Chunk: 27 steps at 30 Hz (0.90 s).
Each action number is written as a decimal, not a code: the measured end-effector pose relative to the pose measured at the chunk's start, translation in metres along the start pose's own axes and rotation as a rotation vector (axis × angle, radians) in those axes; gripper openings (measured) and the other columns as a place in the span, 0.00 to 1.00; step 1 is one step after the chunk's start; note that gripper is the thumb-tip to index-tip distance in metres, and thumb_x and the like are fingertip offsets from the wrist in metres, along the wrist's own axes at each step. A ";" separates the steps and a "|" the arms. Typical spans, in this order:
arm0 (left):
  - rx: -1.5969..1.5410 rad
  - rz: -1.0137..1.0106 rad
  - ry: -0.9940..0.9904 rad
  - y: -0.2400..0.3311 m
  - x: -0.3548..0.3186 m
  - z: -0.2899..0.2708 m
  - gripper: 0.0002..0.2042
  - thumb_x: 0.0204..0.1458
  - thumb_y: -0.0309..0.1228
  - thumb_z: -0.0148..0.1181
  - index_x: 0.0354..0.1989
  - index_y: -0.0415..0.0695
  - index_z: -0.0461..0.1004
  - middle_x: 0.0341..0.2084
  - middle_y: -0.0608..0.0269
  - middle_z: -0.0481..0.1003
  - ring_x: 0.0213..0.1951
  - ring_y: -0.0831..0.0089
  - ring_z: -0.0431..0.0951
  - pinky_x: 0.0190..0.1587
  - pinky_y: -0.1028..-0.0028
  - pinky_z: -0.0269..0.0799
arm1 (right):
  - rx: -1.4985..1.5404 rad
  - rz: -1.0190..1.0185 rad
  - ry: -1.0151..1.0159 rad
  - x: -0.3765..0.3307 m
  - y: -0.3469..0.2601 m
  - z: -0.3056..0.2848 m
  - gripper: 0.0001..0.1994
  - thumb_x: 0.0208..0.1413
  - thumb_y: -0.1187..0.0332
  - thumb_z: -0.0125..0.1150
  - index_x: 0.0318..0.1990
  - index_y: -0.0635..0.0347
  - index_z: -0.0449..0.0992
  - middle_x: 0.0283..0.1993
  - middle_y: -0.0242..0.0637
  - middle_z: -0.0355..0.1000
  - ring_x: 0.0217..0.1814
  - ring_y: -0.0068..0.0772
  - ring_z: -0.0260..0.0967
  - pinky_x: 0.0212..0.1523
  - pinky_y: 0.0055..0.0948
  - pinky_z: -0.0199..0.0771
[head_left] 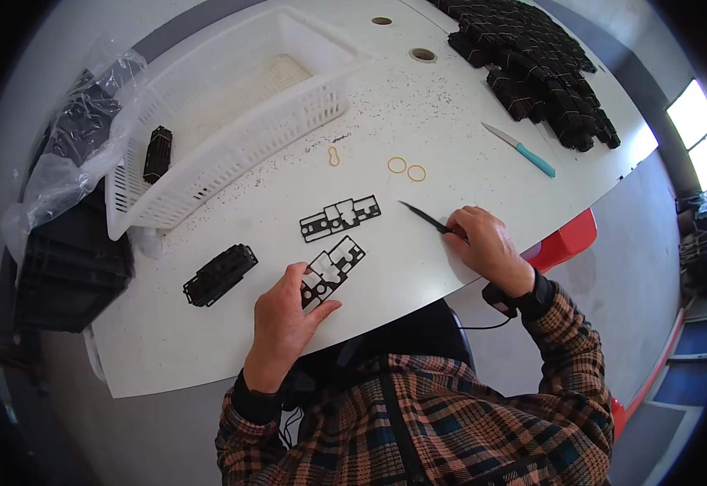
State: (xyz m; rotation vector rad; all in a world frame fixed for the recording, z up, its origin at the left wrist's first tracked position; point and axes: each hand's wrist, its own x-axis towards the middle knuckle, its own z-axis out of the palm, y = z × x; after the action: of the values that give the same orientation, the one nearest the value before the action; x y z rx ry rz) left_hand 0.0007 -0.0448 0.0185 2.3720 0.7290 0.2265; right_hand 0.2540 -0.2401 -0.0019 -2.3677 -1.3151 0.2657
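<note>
Black plastic frame (pixel 331 268) under my left hand (pixel 285 324), thumb and fingers pinching its near end flat on the white bench (pixel 451 121); its long axis runs up and to the right, away from me. My right hand (pixel 487 247) sits off to the right, fingers closed round the handle of a dark blade (pixel 422 216) whose tip points left toward a second frame (pixel 340 218) just beyond the first. Left hand is nearer both frames. My palm hides the near corner, and the fine cutouts are hard to make out
</note>
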 end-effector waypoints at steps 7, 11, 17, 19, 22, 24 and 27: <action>-0.027 0.004 0.033 -0.009 -0.002 0.008 0.28 0.39 0.36 0.76 0.46 0.41 0.67 0.27 0.60 0.76 0.28 0.68 0.75 0.33 0.71 0.73 | -0.175 -0.053 0.206 0.001 0.017 -0.012 0.15 0.50 0.75 0.62 0.48 0.63 0.74 0.41 0.43 0.72 0.43 0.42 0.72 0.43 0.34 0.73; -0.050 -0.021 0.021 -0.004 -0.001 0.010 0.28 0.37 0.34 0.76 0.45 0.41 0.68 0.25 0.62 0.74 0.27 0.72 0.73 0.33 0.73 0.72 | 0.035 -0.238 0.299 0.000 -0.015 -0.011 0.23 0.50 0.73 0.65 0.55 0.62 0.70 0.50 0.44 0.70 0.44 0.40 0.72 0.44 0.34 0.74; -0.028 0.000 -0.035 0.016 0.004 0.004 0.27 0.41 0.34 0.74 0.47 0.41 0.67 0.29 0.57 0.78 0.30 0.65 0.79 0.33 0.70 0.74 | 0.454 -0.314 -0.067 0.002 -0.073 0.010 0.34 0.48 0.67 0.70 0.64 0.58 0.63 0.47 0.42 0.72 0.42 0.32 0.72 0.38 0.28 0.76; -0.096 0.025 -0.004 0.018 0.007 0.005 0.26 0.39 0.30 0.75 0.46 0.40 0.68 0.25 0.63 0.74 0.27 0.74 0.73 0.32 0.76 0.71 | 0.517 -0.306 -0.094 0.007 -0.078 0.016 0.36 0.48 0.68 0.71 0.65 0.57 0.62 0.45 0.40 0.73 0.40 0.29 0.72 0.36 0.25 0.76; -0.186 0.019 -0.012 0.017 0.006 0.003 0.25 0.38 0.27 0.75 0.45 0.41 0.69 0.23 0.66 0.72 0.26 0.79 0.69 0.31 0.79 0.69 | 0.672 -0.223 -0.135 0.006 -0.086 0.011 0.35 0.48 0.70 0.71 0.65 0.57 0.62 0.42 0.37 0.75 0.38 0.25 0.73 0.34 0.22 0.75; -0.298 -0.007 -0.067 0.016 0.004 0.001 0.25 0.38 0.25 0.75 0.45 0.41 0.69 0.23 0.67 0.72 0.26 0.81 0.69 0.31 0.80 0.68 | 0.746 -0.177 -0.157 0.007 -0.087 0.011 0.35 0.48 0.71 0.71 0.65 0.57 0.62 0.41 0.36 0.75 0.37 0.24 0.73 0.33 0.20 0.75; -0.267 0.044 -0.081 0.015 0.007 -0.001 0.25 0.40 0.28 0.74 0.46 0.41 0.68 0.26 0.61 0.75 0.28 0.73 0.76 0.32 0.76 0.72 | 0.744 -0.283 -0.110 0.009 -0.080 0.016 0.33 0.49 0.74 0.69 0.64 0.57 0.64 0.39 0.34 0.76 0.36 0.19 0.73 0.32 0.18 0.75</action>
State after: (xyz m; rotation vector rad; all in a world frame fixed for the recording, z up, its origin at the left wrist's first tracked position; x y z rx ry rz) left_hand 0.0127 -0.0501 0.0288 2.1312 0.5711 0.2296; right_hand 0.1914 -0.1910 0.0199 -1.5492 -1.2856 0.6701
